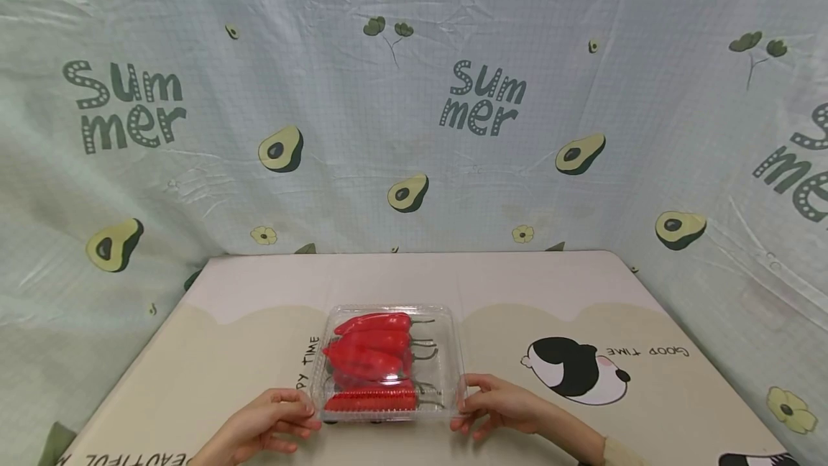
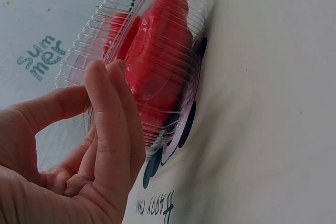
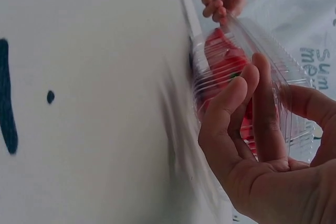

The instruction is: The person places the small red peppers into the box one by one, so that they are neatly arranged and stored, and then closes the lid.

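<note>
A clear plastic clamshell container with its lid down lies between both hands at the front middle of the table. Several long red peppers lie inside, their stems toward the right. The left hand pinches the near left corner of its rim between thumb and fingers; the left wrist view shows the thumb and fingertips meeting over the ridged plastic wall. On the opposite side, the right hand pinches the near right corner in the same manner. Whether the container's base touches the table cannot be told.
The table mat is printed with words and a black-and-white cartoon dog right of the container. A pale curtain with avocado and "summer" prints hangs behind the table and along both sides.
</note>
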`<state>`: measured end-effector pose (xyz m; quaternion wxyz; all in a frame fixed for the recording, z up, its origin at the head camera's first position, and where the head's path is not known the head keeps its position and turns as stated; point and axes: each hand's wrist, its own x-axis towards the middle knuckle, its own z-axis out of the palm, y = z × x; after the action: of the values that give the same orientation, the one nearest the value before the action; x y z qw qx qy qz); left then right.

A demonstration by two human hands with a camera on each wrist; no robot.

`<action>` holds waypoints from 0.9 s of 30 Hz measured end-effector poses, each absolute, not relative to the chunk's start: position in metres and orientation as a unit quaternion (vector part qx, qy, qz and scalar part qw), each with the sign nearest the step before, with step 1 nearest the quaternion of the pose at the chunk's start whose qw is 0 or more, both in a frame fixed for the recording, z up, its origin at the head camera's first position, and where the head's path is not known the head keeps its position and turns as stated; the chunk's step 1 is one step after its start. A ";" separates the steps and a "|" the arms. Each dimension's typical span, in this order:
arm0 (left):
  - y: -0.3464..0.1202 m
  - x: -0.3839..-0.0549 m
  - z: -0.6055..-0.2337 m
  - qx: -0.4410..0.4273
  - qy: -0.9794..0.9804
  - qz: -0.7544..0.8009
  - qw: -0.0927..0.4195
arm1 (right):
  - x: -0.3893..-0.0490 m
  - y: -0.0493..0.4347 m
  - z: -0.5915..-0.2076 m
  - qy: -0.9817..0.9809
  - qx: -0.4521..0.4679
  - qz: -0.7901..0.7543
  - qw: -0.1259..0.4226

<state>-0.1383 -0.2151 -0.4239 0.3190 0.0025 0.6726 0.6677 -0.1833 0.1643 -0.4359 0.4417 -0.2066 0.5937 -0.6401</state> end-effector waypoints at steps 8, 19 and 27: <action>-0.215 -0.138 -0.422 0.003 0.673 0.667 0.320 | -0.183 0.163 -0.440 0.599 -0.199 -0.646 0.428; -0.216 -0.138 -0.421 0.006 0.668 0.668 0.328 | -0.182 0.164 -0.442 0.600 -0.196 -0.645 0.431; -0.215 -0.138 -0.421 -0.007 0.669 0.668 0.325 | -0.182 0.164 -0.439 0.608 -0.196 -0.641 0.426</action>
<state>-0.1384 -0.2150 -0.4211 0.3249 -0.0073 0.6691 0.6684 -0.1824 0.1644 -0.4389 0.4256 -0.1963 0.6079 -0.6409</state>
